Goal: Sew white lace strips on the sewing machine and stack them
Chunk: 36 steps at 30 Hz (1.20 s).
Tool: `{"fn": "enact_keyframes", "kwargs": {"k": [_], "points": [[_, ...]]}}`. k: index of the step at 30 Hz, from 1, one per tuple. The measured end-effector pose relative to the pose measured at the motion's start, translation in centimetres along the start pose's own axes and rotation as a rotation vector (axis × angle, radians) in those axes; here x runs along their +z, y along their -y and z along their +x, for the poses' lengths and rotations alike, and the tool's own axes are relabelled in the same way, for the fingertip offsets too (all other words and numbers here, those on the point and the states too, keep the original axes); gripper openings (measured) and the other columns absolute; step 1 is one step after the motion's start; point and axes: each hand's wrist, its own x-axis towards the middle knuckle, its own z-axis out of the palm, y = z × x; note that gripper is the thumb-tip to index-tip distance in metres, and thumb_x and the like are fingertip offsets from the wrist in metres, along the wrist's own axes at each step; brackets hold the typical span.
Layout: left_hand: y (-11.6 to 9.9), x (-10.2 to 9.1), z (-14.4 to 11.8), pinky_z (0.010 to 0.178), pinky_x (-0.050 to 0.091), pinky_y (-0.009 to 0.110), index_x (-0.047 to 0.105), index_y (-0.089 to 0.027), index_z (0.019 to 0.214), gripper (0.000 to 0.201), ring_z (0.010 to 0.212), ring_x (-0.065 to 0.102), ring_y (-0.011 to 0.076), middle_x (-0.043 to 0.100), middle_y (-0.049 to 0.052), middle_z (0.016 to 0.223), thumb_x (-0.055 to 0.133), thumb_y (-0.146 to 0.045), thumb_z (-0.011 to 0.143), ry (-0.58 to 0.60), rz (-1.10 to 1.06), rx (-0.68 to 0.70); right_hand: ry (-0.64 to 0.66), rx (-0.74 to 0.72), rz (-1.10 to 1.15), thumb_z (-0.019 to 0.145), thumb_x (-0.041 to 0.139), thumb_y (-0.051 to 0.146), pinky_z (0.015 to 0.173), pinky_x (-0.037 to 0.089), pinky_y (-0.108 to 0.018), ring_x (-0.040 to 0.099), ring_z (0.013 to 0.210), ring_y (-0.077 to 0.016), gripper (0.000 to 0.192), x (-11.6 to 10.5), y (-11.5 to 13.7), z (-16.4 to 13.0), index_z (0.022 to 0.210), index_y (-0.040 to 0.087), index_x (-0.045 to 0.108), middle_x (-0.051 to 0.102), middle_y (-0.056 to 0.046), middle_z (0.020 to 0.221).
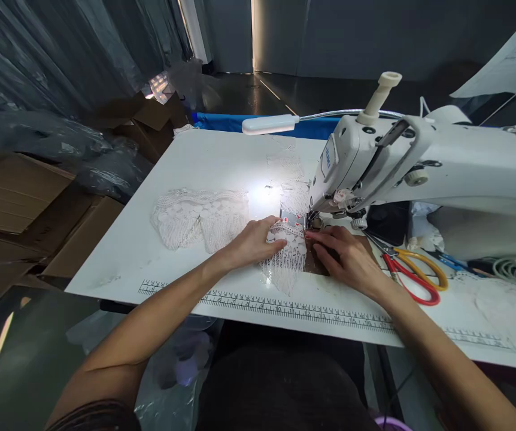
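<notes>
A piece of white lace trim (290, 238) with a scalloped, fringed lower edge lies under the front of the sewing machine (343, 161). My left hand (249, 240) grips its left part, the thumb on top and the index finger at the upper edge. My right hand (350, 258) rests on a brown plate (312, 254), fingers stretched out and apart. Its index fingertip touches the lace's right edge, close to the presser foot (310, 221). More white lace (202, 218) spreads out left of my left hand, and another strip (285, 161) runs behind the machine head.
Scissors with red and yellow handles (415, 272) lie right of my right hand. A lit lamp (270, 124) hangs over the white table (123, 254), which has a printed ruler (262, 303) along its front. Cardboard boxes (15, 191) stand to the left.
</notes>
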Motion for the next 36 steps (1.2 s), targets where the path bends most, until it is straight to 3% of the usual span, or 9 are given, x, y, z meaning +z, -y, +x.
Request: {"fn": "enact_keyframes", "kwargs": {"k": [4, 11, 14, 18, 26, 36], "points": [[0.0, 0.6, 0.0, 0.045, 0.044, 0.029, 0.052, -0.012, 0.133, 0.053, 0.046, 0.057, 0.0151, 0.067, 0.001, 0.067, 0.067, -0.034, 0.088, -0.075, 0.008, -0.001, 0.005, -0.12, -0.152, 0.097, 0.047, 0.029, 0.087, 0.053, -0.052, 0.058, 0.104, -0.0315, 0.037, 1.4, -0.7, 0.2, 0.129, 0.022, 0.064, 0.059, -0.017, 0.113], [0.7, -0.3, 0.3, 0.056, 0.051, 0.031, 0.048, -0.011, 0.138, 0.068, 0.067, 0.067, 0.0218, 0.07, 0.006, 0.079, 0.073, -0.043, 0.083, -0.119, 0.081, 0.006, -0.022, -0.094, -0.132, 0.099, 0.044, 0.032, 0.087, 0.051, -0.051, 0.055, 0.1, -0.0301, 0.038, 1.9, -1.5, 0.9, 0.129, 0.022, 0.064, 0.059, -0.015, 0.11], [1.3, -0.8, 0.6, 0.058, 0.052, 0.033, 0.05, -0.011, 0.138, 0.068, 0.069, 0.067, 0.0225, 0.07, 0.008, 0.082, 0.073, -0.045, 0.083, -0.067, 0.064, -0.028, -0.044, -0.057, -0.014, 0.099, 0.043, 0.034, 0.088, 0.051, -0.047, 0.055, 0.102, -0.0283, 0.039, 1.7, -1.7, 0.6, 0.131, 0.023, 0.062, 0.059, -0.014, 0.112], [2.0, -1.0, 1.1, 0.058, 0.051, 0.035, 0.055, -0.01, 0.135, 0.068, 0.072, 0.065, 0.0251, 0.063, 0.006, 0.071, 0.075, -0.046, 0.081, -0.052, 0.033, -0.086, -0.043, -0.069, 0.106, 0.098, 0.046, 0.033, 0.091, 0.05, -0.045, 0.057, 0.1, -0.0252, 0.037, 1.6, -2.0, 0.1, 0.13, 0.023, 0.064, 0.059, -0.012, 0.11], [-0.4, -1.2, 0.7, 0.056, 0.045, 0.029, 0.051, -0.015, 0.137, 0.062, 0.065, 0.058, 0.017, 0.057, 0.001, 0.072, 0.07, -0.043, 0.085, 0.013, 0.022, -0.239, -0.06, -0.118, 0.032, 0.098, 0.047, 0.028, 0.091, 0.048, -0.049, 0.053, 0.102, -0.0275, 0.035, 2.1, -1.8, 0.0, 0.126, 0.023, 0.067, 0.058, -0.013, 0.108], [-1.0, -0.7, 0.4, 0.053, 0.043, 0.026, 0.052, -0.017, 0.135, 0.057, 0.063, 0.058, 0.0143, 0.063, 0.002, 0.082, 0.067, -0.038, 0.084, 0.004, 0.056, -0.239, -0.026, -0.044, -0.039, 0.097, 0.049, 0.028, 0.091, 0.046, -0.052, 0.05, 0.107, -0.031, 0.037, 2.3, -1.1, -0.3, 0.13, 0.024, 0.064, 0.057, -0.014, 0.114]]}}
